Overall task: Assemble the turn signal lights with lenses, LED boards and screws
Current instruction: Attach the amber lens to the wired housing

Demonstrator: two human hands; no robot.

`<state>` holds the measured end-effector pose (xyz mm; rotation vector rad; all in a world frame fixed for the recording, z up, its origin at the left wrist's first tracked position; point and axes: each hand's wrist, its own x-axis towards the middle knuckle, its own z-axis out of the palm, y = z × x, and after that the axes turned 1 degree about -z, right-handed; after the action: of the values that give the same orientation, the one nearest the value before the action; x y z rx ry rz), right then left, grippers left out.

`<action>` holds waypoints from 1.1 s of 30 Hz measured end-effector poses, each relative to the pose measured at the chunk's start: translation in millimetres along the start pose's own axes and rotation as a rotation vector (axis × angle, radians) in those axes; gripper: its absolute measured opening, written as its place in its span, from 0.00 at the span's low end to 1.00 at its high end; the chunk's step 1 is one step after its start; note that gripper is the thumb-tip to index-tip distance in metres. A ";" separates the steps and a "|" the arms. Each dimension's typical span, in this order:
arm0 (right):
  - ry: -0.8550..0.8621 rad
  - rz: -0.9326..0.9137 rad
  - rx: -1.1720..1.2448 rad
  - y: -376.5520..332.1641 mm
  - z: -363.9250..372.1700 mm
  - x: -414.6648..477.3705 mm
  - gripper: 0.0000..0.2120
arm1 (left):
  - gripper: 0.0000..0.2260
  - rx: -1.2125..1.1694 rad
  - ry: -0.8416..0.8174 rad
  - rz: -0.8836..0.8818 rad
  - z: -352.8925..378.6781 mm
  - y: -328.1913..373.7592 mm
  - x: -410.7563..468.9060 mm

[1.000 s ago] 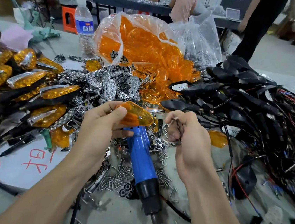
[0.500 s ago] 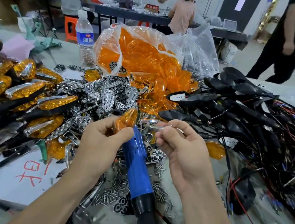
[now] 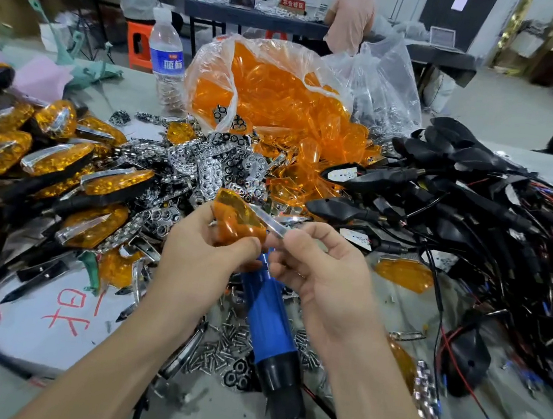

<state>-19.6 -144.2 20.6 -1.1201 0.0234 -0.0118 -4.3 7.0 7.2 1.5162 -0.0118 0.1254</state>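
My left hand (image 3: 199,255) pinches an amber lens (image 3: 238,218) above the middle of the table. My right hand (image 3: 321,271) pinches a thin chrome trim strip (image 3: 275,224) whose tip lies against the lens's right edge. Under both hands a blue electric screwdriver (image 3: 269,322) lies on a heap of loose screws (image 3: 225,344). Chrome reflector pieces (image 3: 204,166) are piled behind the hands. Black housings with wires (image 3: 457,209) fill the right side. Finished amber lights (image 3: 56,163) lie at the left.
A clear bag of amber lenses (image 3: 274,95) stands at the back centre, a water bottle (image 3: 166,59) to its left and a bag of metal parts (image 3: 382,87) to its right. White paper with red writing (image 3: 59,315) lies at the front left. People stand at far tables.
The lens has turned in my left hand to show its broad face. My right hand has brought the chrome strip up to the lens's edge. Both hands have risen slightly.
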 end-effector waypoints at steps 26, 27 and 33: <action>-0.086 -0.079 -0.359 1.0 6.0 -2.1 0.13 | 0.15 -0.032 -0.001 0.072 4.8 2.4 -2.6; -0.088 -0.078 -0.342 0.3 6.6 -2.2 0.13 | 0.16 -0.027 -0.005 0.081 4.9 2.5 -2.7; -0.073 -0.066 -0.320 4.5 7.5 -2.3 0.15 | 0.08 0.064 -0.004 0.169 0.5 2.2 -2.1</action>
<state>-21.7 -135.4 19.9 -1.4402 -0.0796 -0.0265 -6.5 6.4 9.2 1.5785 -0.1404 0.2607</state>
